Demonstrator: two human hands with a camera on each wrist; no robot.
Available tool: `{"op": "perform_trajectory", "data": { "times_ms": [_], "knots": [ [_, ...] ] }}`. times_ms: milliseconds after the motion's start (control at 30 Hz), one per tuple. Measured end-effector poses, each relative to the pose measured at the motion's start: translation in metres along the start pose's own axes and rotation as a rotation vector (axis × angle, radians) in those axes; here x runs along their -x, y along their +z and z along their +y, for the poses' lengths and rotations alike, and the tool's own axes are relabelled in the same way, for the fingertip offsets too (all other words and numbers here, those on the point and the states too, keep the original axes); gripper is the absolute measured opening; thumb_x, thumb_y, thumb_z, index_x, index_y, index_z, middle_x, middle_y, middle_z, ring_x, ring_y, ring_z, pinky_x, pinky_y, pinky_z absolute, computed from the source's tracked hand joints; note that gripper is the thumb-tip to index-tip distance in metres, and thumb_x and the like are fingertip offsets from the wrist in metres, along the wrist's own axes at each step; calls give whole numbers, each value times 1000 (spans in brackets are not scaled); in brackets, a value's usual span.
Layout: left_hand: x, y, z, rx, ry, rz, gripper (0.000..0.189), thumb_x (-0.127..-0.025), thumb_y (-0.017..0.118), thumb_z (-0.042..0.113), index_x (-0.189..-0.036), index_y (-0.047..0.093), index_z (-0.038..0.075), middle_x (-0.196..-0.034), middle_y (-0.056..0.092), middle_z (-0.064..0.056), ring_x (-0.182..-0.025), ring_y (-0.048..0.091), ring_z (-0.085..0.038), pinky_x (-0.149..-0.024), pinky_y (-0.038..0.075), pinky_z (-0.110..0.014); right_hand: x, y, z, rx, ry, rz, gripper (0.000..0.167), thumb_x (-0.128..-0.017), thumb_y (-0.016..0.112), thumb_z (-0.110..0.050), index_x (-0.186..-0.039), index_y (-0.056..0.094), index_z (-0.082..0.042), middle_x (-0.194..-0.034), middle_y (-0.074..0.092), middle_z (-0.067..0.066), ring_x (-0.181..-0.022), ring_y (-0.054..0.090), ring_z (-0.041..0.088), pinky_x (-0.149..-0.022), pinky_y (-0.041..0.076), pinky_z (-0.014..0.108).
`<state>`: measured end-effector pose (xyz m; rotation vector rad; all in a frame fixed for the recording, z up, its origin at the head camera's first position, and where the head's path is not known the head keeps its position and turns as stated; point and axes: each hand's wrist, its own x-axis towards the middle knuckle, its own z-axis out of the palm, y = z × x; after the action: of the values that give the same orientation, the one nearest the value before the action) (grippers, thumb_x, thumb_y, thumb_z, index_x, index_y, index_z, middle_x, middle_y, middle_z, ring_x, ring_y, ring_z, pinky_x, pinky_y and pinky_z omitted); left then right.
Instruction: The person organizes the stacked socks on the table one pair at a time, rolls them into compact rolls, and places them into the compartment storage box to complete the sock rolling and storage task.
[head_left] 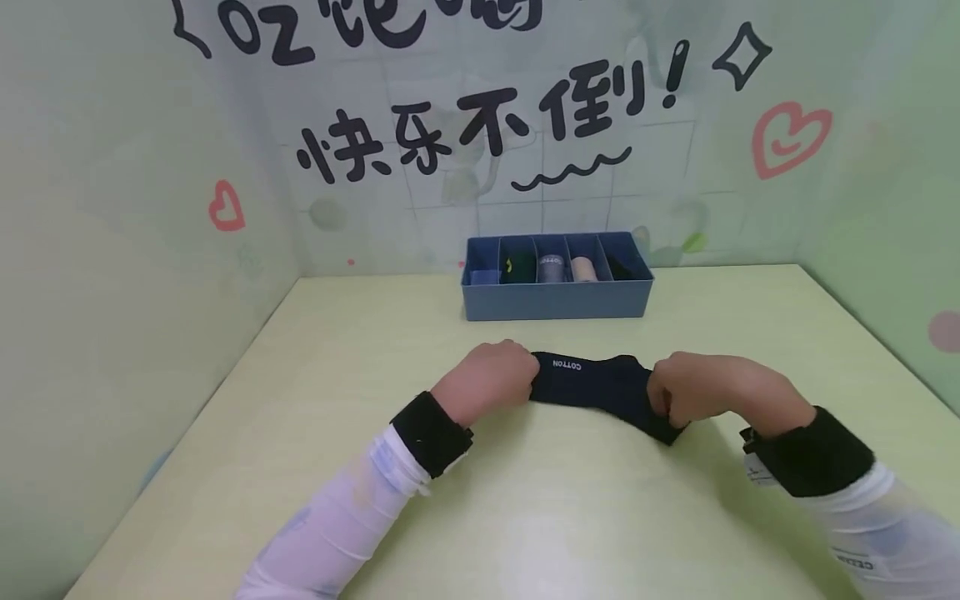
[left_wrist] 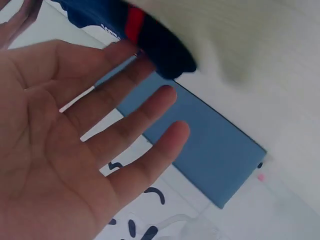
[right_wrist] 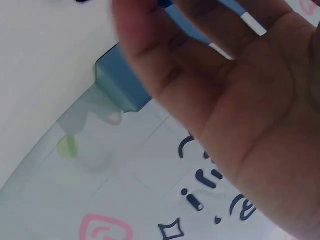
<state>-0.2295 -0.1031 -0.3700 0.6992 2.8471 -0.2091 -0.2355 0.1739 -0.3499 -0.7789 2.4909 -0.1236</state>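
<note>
A dark navy sock (head_left: 588,385) with white COTTON lettering lies stretched sideways over the table between both hands. In the left wrist view, a red stripe crosses this sock (left_wrist: 172,52). My left hand (head_left: 489,382) pinches the lettered end between thumb and fingertips, while its other fingers (left_wrist: 135,125) extend loosely. At the opposite end, my right hand (head_left: 697,387) grips the sock with bent fingers. The right wrist view mostly shows the right hand's palm (right_wrist: 265,105); its hold on the fabric is largely hidden there.
Beyond the sock, a blue divided box (head_left: 555,302) stands near the back wall. Several compartments hold rolled items, among them a dark green roll (head_left: 519,268), a grey roll (head_left: 551,268) and a pale pink roll (head_left: 583,268). Printed walls enclose the light table (head_left: 360,333).
</note>
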Motion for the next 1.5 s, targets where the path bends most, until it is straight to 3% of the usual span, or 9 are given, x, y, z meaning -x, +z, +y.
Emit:
{"op": "perform_trajectory", "data": {
  "times_ms": [100, 200, 367, 500, 633, 1033, 1233, 1367, 1500],
  "knots": [
    [-3, 2, -4, 23, 16, -65, 27, -105, 56, 11, -126, 73, 10, -132, 70, -7, -114, 64, -24, -94, 57, -37, -2, 7, -13, -17, 17, -72, 25, -81, 82, 1, -98, 72, -14, -94, 68, -2, -84, 60, 17, -73, 55, 34],
    [-5, 4, -5, 52, 43, -115, 43, -109, 50, 13, -151, 58, 10, -166, 47, -8, -148, 49, -28, -121, 45, -39, -5, 14, -28, -40, 6, -121, 30, -79, 88, -4, -96, 67, -16, -91, 65, -1, -83, 59, 18, -72, 52, 34],
    [-3, 0, 3, 46, 90, -89, 50, -111, 50, 19, -160, 48, 14, -178, 23, -9, -165, 23, -32, -127, 38, -51, -11, 23, -48, -51, -74, -117, 30, -81, 89, -11, -95, 63, -19, -83, 63, -2, -77, 58, 15, -70, 49, 32],
    [2, -5, 16, 15, 179, -54, 35, -108, 56, 18, -141, 66, 14, -165, 47, -8, -151, 44, -31, -118, 49, -46, -15, 30, -59, -61, -137, -71, 26, -85, 88, -17, -94, 64, -20, -78, 62, -5, -73, 58, 10, -70, 49, 28],
    [8, -6, 26, 43, 195, -122, 31, -105, 59, 17, -134, 69, 12, -145, 62, -8, -124, 59, -23, -107, 54, -35, -18, 36, -68, -75, -204, -23, 24, -89, 87, -20, -93, 63, -20, -72, 60, -8, -67, 56, 6, -67, 48, 24],
    [13, -6, 30, 77, 179, -168, 33, -107, 60, 22, -138, 62, 11, -139, 61, -9, -104, 59, -17, -99, 55, -31, -16, 41, -81, -38, -297, 46, 22, -90, 84, -16, -86, 63, -19, -70, 57, -11, -64, 53, 1, -66, 47, 21],
    [15, -11, 35, 34, 239, -107, 13, -103, 66, 14, -96, 77, 15, -106, 65, -2, -86, 55, -14, -72, 48, -24, -16, 37, -75, -81, -341, 76, 25, -88, 80, -9, -77, 61, -20, -65, 54, -13, -61, 50, 0, -63, 44, 20],
    [23, -18, 39, 102, 280, -137, 36, -101, 69, 15, -65, 64, 18, -67, 46, 6, -64, 44, -9, -59, 36, -21, -21, 33, -60, -202, -405, 48, 21, -91, 76, -6, -76, 71, -19, -65, 54, -15, -60, 47, -1, -62, 42, 18],
    [27, -19, 46, 168, 323, -187, 44, -99, 77, 27, -61, 57, 20, -54, 33, 10, -52, 39, -5, -54, 31, -20, -23, 32, -51, -286, -398, 15, 16, -95, 73, -5, -96, 82, -18, -78, 70, -14, -68, 58, -2, -69, 51, 17]
  ]
}}
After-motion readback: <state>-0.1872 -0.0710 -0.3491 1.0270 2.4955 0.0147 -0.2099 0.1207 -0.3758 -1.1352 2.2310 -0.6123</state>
